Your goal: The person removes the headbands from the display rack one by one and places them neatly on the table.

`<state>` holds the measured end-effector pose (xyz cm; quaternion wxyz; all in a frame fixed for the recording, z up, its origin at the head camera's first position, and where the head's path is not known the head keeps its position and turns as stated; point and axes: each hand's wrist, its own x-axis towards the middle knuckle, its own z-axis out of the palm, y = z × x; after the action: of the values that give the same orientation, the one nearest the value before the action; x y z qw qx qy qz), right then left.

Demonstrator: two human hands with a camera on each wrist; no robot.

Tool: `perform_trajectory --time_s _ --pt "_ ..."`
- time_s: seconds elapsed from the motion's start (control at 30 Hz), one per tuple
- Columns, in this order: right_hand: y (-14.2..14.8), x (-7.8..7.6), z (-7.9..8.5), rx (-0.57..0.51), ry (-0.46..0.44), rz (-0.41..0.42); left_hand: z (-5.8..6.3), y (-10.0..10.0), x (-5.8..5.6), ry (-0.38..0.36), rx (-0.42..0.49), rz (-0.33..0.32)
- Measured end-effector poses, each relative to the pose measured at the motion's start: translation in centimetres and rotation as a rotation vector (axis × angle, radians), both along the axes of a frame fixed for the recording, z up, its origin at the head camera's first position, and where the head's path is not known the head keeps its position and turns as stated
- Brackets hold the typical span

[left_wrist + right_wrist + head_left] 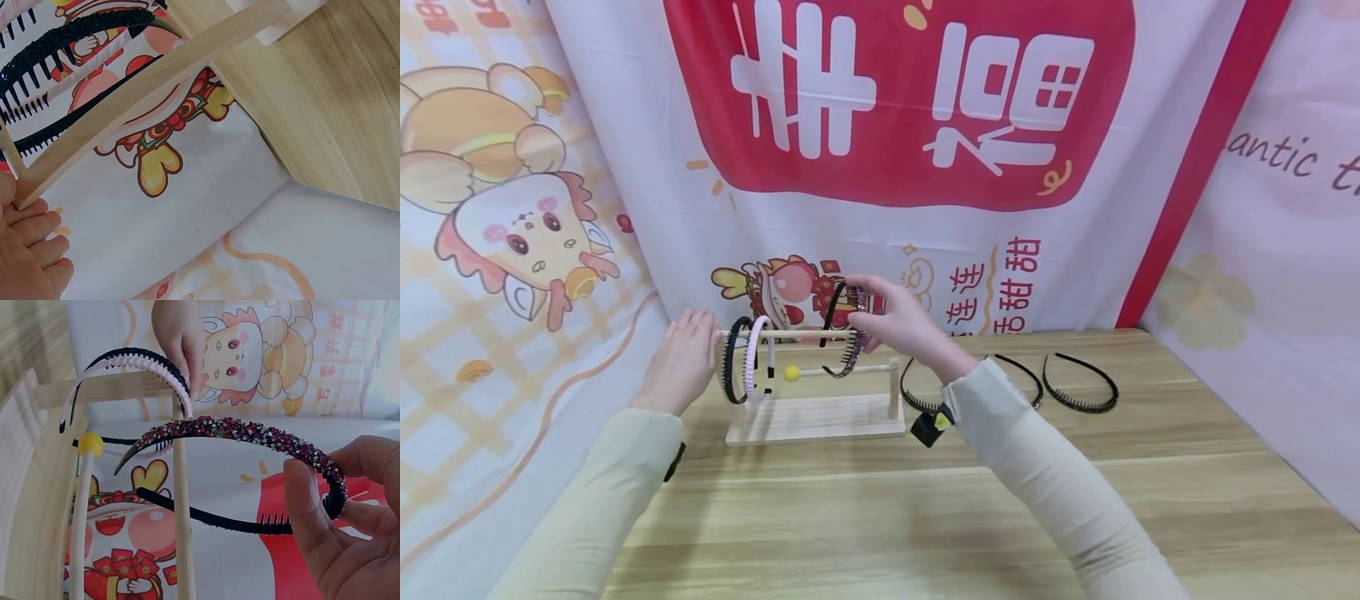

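Observation:
My right hand (898, 321) pinches a headband (234, 431) covered in red and silver rhinestones, with black comb teeth inside. The headband is around the upper rod of a wooden rack (820, 421), its ends pointing down in the head view. At the rack's left end, my left hand (681, 358) holds the top of the upright post (106, 131) between thumb and fingers. Beside it, a black beaded headband (730, 362) and a pink headband (751, 358) hang on the upper rod. A lower rod ends in a yellow ball (792, 374).
To the rack's right, several dark toothed headbands (1081, 408) lie on the wooden table (880, 533), one partly behind my right forearm. A printed cloth (895, 179) hangs close behind the rack, and another (512, 250) borders the left side.

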<state>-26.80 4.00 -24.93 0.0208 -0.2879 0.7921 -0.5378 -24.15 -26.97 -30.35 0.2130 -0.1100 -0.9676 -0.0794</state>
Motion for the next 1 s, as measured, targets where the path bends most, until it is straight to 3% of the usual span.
perform_trajectory --time_s 0.43,1.0 --pt "2.8 0.1 0.3 -0.021 0.032 -0.048 0.2 0.3 0.2 -0.016 0.007 0.010" --pt "5.7 0.2 0.1 -0.069 0.009 -0.086 0.1 0.2 0.0 -0.004 -0.005 0.013"
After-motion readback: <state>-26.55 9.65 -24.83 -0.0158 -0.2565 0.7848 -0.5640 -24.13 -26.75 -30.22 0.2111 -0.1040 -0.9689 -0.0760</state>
